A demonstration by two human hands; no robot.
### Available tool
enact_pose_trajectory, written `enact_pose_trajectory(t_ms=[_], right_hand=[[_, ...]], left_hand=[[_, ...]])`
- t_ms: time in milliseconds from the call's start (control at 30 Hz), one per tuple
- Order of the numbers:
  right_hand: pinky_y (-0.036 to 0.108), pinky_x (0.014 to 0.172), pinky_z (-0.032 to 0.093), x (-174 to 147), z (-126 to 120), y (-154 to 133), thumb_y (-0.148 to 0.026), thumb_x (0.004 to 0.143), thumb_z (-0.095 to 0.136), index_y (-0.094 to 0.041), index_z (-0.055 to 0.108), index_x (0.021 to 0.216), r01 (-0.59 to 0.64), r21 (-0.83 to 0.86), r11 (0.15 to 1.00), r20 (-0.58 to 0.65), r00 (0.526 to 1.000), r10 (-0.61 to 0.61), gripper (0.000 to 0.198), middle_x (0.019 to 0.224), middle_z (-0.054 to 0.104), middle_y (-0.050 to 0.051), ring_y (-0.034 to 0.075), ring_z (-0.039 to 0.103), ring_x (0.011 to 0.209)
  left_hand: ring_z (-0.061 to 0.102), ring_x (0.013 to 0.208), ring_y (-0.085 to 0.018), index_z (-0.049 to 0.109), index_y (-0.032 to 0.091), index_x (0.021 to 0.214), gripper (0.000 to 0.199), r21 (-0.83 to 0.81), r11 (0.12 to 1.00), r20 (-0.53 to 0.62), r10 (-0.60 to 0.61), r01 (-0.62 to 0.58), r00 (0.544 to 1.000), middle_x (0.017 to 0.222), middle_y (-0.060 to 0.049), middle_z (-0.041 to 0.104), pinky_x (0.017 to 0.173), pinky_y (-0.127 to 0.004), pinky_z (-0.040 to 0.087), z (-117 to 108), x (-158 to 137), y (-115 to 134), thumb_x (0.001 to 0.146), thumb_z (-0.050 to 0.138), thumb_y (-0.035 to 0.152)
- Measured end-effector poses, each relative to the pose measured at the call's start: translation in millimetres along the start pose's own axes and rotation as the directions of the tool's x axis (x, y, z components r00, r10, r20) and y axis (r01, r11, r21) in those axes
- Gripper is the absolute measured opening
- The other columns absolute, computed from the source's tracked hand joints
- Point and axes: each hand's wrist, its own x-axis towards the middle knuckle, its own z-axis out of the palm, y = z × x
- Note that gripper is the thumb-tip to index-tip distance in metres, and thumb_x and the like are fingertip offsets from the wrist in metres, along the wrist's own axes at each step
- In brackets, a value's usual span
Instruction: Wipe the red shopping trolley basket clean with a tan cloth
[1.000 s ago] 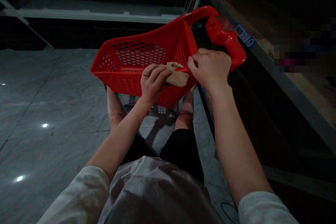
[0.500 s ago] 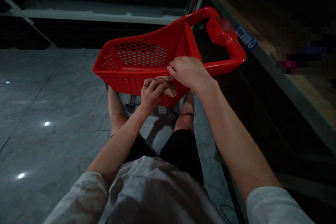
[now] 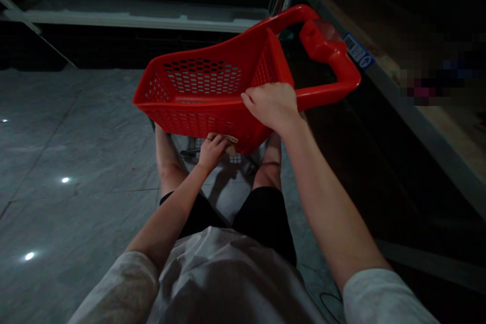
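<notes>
A red plastic shopping cart (image 3: pixel 205 107) stands before me between my legs, its perforated basket facing up and its handle off to the right. My right hand (image 3: pixel 270 104) is closed over the near rim, close to the handle end. Lower down, against the outside of the near basket wall, my left hand (image 3: pixel 213 151) presses a tan cloth (image 3: pixel 231 148) under its bent fingers. Part of the cloth is hidden by those fingers. Inside the basket no goods are visible.
A shelf (image 3: pixel 152 21) with a white edge runs along the back. To the right is a wooden shelf (image 3: pixel 379 66) with a blue-and-white label (image 3: pixel 359 51) near the cart handle. Grey tiled floor (image 3: pixel 76 136) lies to the left. A thin cable (image 3: pixel 328 299) is at the lower right.
My left hand has slid down and slightly left along the basket wall with the cloth. My right hand stays on the rim, and the handle has shifted slightly right.
</notes>
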Motion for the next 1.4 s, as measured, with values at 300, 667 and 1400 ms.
enact_pose_trajectory(t_ms=[300,667,1400], right_hand=[[0.038,0.083,0.046,3.5,-1.3,0.6,-0.053,0.107,0.022,-0.016,0.081,0.107,-0.004,-0.016,1.0,0.005,1.0,0.004,0.069,0.096,0.08,0.015,0.029,0.071,0.095],[0.039,0.086,0.047,2.0,-2.7,1.9,-0.054,0.107,0.025,-0.017,0.081,0.109,-0.005,-0.017,1.0,0.023,1.0,0.006,0.067,0.099,0.08,0.015,0.03,0.071,0.098],[0.04,0.094,0.047,27.1,8.9,-25.3,-0.051,0.107,0.028,-0.016,0.079,0.113,0.036,0.064,0.997,0.164,0.985,-0.046,0.062,0.108,0.079,0.015,0.029,0.071,0.105]], left_hand=[[0.06,0.113,-0.023,0.073,0.033,0.105,0.017,-0.055,0.998,-0.521,-0.047,0.021,0.853,0.103,-0.002,0.068,0.101,-0.043,0.051,-71.5,95.9,5.6,0.104,0.056,0.032],[0.061,0.101,-0.026,0.076,0.025,0.096,0.026,-0.007,0.999,-0.144,-0.043,0.042,0.989,0.093,-0.006,0.071,0.084,-0.036,0.054,-11.2,24.0,9.1,0.095,0.053,0.014],[0.057,0.105,-0.026,0.074,0.028,0.091,0.02,-0.003,0.995,-0.256,-0.096,0.098,0.962,0.092,-0.007,0.066,0.094,-0.039,0.051,-6.9,20.4,-20.1,0.098,0.055,0.024]])
